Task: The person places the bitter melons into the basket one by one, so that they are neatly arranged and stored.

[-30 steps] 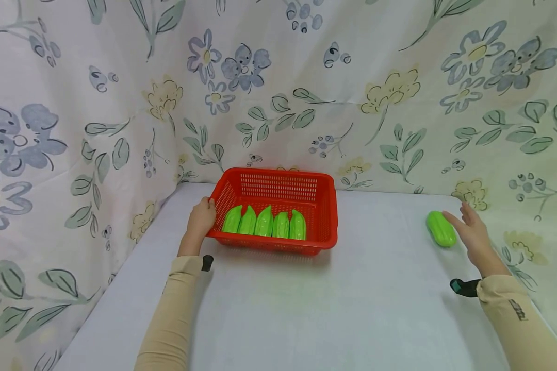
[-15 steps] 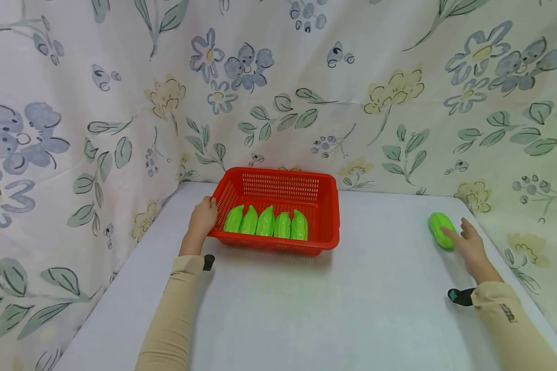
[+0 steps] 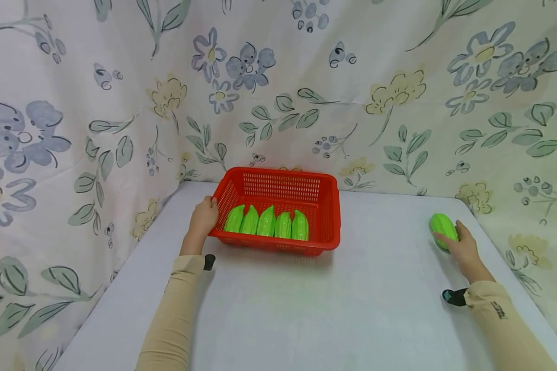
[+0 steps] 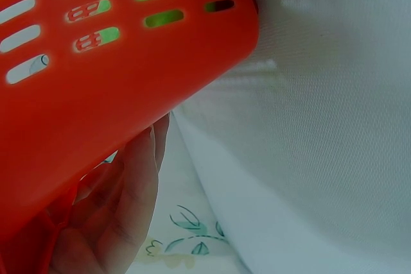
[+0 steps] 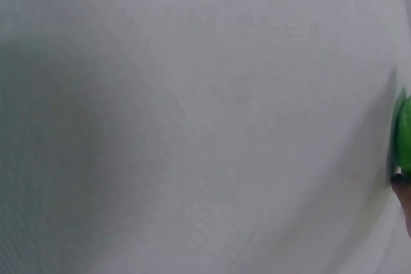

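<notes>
The red plastic basket (image 3: 322, 242) stands at the table's back, left of centre. Several bright green, ribbed, melon-like vegetables (image 3: 266, 222) lie in a row inside, along its front wall. My left hand (image 3: 203, 215) grips the basket's left rim; the left wrist view shows fingers (image 4: 138, 184) curled against the basket wall (image 4: 115, 107). Far to the right, my right hand (image 3: 464, 250) holds one more green ribbed vegetable (image 3: 443, 226), thumb on its near left side and fingers on its right. At the right wrist view's edge only a sliver of this vegetable (image 5: 404, 136) shows.
A white cloth covers the table (image 3: 353, 299), whose right edge runs close by my right hand. Behind and to the left hangs a floral curtain (image 3: 306, 77). A dark camera piece (image 3: 455, 297) sticks out from the right sleeve.
My right hand has moved down and left onto the lone green vegetable, and its fingers have closed around it. The left hand keeps its hold on the basket rim.
</notes>
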Action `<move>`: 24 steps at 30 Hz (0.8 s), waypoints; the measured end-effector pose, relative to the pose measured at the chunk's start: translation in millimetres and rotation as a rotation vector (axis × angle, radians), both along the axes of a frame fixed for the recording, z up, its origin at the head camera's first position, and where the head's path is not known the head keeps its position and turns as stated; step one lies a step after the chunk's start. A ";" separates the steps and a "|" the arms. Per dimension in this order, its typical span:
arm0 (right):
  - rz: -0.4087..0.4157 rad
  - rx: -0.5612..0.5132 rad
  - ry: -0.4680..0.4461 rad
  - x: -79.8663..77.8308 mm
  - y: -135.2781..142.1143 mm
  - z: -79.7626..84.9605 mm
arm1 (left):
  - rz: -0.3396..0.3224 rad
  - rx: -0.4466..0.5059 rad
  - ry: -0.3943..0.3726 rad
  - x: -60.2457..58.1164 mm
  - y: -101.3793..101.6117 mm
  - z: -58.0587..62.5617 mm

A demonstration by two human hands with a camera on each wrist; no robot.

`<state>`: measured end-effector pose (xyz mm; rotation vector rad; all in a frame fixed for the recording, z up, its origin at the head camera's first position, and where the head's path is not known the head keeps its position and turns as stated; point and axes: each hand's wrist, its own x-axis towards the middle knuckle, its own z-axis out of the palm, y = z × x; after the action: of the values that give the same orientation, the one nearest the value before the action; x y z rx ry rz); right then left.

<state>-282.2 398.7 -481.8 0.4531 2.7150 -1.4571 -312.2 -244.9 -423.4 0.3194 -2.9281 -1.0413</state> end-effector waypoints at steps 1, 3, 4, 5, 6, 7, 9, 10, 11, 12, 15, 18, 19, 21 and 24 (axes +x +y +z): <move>-0.004 0.000 0.001 -0.5 -0.6 -0.2 | 0.000 0.000 0.001 0.0 -0.1 -0.2; -0.011 -0.002 0.004 -1.3 -1.6 -0.2 | 0.000 0.000 0.002 0.1 -0.3 -0.3; -0.013 -0.001 0.006 -1.5 -2.1 0.0 | 0.000 0.001 0.001 0.0 -0.4 -0.2; -0.015 0.003 0.007 -1.7 -2.6 0.2 | 0.000 0.002 -0.001 -0.1 -0.5 -0.1; -0.017 0.008 0.009 -1.9 -3.0 0.6 | 0.000 0.003 -0.002 -0.1 -0.5 0.2; -0.017 0.012 0.011 -2.2 -3.4 1.0 | 0.001 0.003 -0.005 0.0 -0.6 0.4; -0.020 0.020 0.014 -3.2 -3.9 1.4 | 0.003 0.006 -0.010 0.3 -0.8 1.0; -0.022 0.022 0.016 -3.7 -3.8 1.4 | 0.003 0.007 -0.012 0.1 -0.6 1.1; -0.025 0.021 0.017 -4.4 -3.7 1.1 | 0.002 0.006 -0.013 -0.1 -0.5 1.1; -0.028 0.019 0.017 -5.3 -3.4 0.6 | 0.001 0.005 -0.013 -0.1 -0.3 1.1; -0.034 0.014 0.018 -8.0 -2.4 -1.3 | 0.000 0.005 -0.013 -0.3 0.1 0.9; -0.041 0.010 0.020 -10.3 -2.3 -2.6 | 0.001 0.005 -0.011 0.1 0.4 0.9; -0.044 0.008 0.022 -10.7 -2.7 -2.7 | 0.002 0.007 -0.011 0.1 0.4 0.8; -0.049 0.009 0.025 -11.5 -3.5 -2.8 | 0.003 0.007 -0.011 -0.2 0.3 0.7; -0.067 0.002 0.030 -12.2 -5.9 -2.7 | 0.003 0.009 -0.015 -1.0 -0.2 0.4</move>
<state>-294.4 392.8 -484.5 0.5311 2.7503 -1.4892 -313.2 -245.1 -423.0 0.3335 -2.9360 -1.0571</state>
